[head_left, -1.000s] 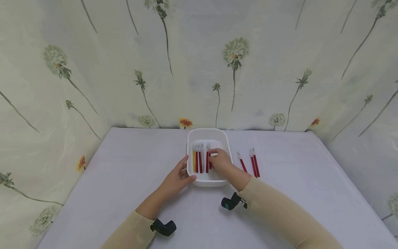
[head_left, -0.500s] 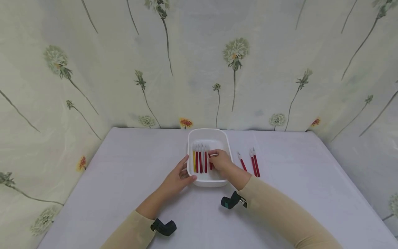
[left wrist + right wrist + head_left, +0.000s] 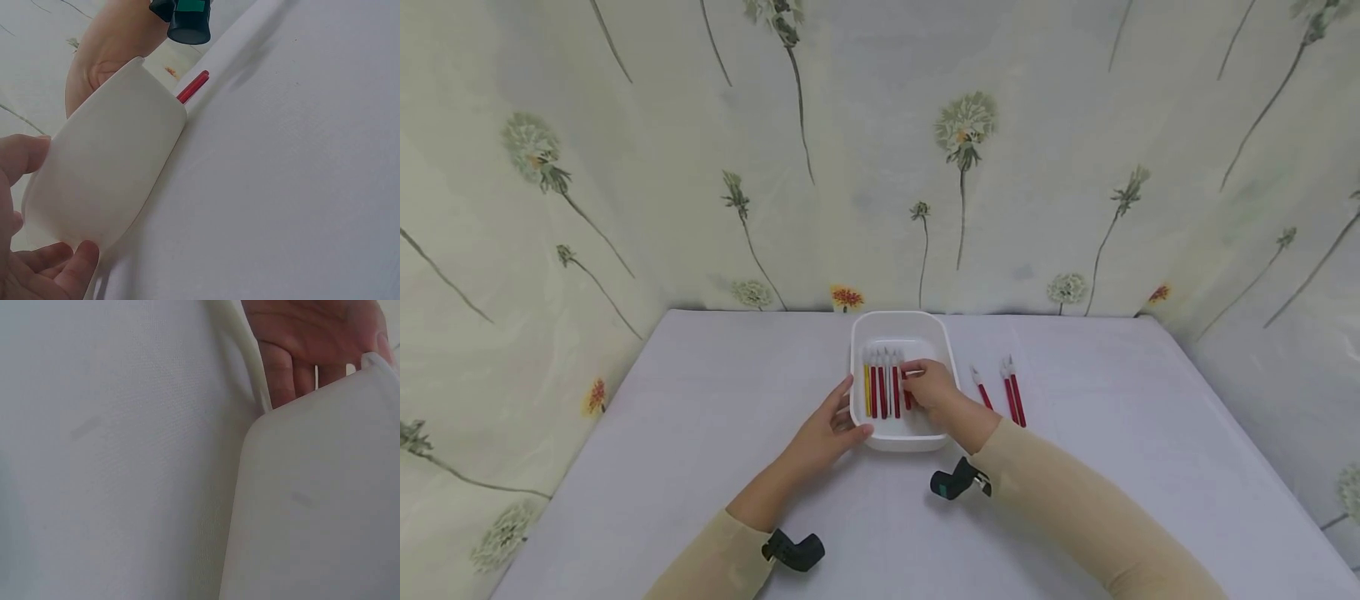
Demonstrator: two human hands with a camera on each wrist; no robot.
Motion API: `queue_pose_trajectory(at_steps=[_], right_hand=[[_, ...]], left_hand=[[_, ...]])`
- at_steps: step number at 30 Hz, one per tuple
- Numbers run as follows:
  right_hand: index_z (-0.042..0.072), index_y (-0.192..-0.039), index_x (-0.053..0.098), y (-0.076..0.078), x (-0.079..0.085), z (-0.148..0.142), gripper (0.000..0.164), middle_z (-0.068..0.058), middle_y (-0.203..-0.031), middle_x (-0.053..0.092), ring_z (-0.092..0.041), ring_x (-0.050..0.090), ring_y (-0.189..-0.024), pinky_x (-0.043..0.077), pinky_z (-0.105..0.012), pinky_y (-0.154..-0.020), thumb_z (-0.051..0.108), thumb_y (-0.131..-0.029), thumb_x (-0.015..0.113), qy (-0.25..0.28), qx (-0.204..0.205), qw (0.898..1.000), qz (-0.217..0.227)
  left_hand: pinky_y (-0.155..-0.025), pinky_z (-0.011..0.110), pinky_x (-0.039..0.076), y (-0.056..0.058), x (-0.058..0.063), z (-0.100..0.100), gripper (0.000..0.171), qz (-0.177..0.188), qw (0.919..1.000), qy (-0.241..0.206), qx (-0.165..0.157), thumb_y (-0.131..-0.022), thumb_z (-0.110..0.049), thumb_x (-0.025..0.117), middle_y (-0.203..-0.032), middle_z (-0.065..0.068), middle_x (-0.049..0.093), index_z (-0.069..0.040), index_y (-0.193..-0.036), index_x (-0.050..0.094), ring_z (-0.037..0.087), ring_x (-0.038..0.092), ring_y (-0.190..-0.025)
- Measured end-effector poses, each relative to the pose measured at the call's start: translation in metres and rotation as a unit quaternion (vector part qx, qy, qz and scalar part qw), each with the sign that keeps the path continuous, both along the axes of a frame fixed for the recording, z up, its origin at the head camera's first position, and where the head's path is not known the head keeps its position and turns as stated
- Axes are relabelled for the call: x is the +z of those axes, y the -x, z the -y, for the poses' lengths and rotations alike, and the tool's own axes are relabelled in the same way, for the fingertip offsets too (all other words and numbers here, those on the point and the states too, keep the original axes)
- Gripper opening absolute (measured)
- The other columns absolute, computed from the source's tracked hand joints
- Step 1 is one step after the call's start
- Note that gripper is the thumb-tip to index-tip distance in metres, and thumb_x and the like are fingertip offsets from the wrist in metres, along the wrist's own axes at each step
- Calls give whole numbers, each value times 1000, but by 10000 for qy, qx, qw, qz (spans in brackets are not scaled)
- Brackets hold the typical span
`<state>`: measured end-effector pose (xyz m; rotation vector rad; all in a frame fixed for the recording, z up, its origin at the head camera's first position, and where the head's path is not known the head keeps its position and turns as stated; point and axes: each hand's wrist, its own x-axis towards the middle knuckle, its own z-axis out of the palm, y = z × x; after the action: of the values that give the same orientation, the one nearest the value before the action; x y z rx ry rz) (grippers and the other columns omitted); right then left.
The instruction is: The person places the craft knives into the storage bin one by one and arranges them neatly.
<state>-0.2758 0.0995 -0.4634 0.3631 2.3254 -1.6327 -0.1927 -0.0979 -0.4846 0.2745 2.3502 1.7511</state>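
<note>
A white plastic tub (image 3: 904,444) stands near the back of the table. My left hand (image 3: 820,437) grips its near left corner, the thumb on the front rim and the fingers along the left wall (image 3: 106,156). Inside lies a row of slim pen-shaped tools with pale pointed tips: one yellow (image 3: 867,392), several red (image 3: 882,393) and one silvery (image 3: 890,393). My right hand (image 3: 931,390) reaches over the tub's right rim and pinches another red pen-shaped tool (image 3: 907,401) just right of the row. The fingers partly cover this tool.
Three more red pen-shaped tools (image 3: 1013,392) lie on the white-covered table (image 3: 1112,417) right of the tub, one partly behind the right forearm. A flower-printed cloth (image 3: 1037,125) hangs behind the table. Dark wrist cameras (image 3: 793,550) are strapped to both sleeves.
Inside the tub, the rightmost red tool of the row has slid left, close beside the silvery one. The right hand has barely moved, and the left hand keeps its grip on the tub.
</note>
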Motion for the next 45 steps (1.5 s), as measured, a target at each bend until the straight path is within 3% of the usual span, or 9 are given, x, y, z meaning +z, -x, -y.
queue_pose_trajectory(at_steps=[15,28,38,45], right_hand=[[7,-130,59,2,0,-1,33,-15,-113,62,-21,58,-86,48,-26,-62,4,-97,59,74,-15,9999,-76],[6,-129,60,-1,0,0,32,-15,-115,63,-24,61,-93,53,-26,-67,4,-97,58,-28,26,9998,-177],[6,-133,58,-3,4,0,36,-14,-108,58,-17,57,-80,54,-24,-68,3,-97,58,295,-92,9993,-208],[5,-136,56,-6,17,-7,38,-16,-115,58,-25,62,-89,57,-35,-84,6,-98,59,289,201,9981,-501]], left_hand=[[-104,47,48,-1,4,0,88,-4,10000,-10,4,-93,-25,74,-157,18,38,-21,-161,19,36,47,-137],[-104,47,47,-2,4,-1,88,45,10000,36,27,-92,-25,74,-157,18,37,-21,-161,20,37,46,-138],[-104,48,47,-2,2,0,87,-5,10000,43,6,-93,-26,74,-157,18,38,-21,-161,20,38,46,-138],[-105,48,46,-3,3,0,87,20,10000,3,-20,-93,-26,74,-157,18,37,-22,-161,20,37,45,-138]])
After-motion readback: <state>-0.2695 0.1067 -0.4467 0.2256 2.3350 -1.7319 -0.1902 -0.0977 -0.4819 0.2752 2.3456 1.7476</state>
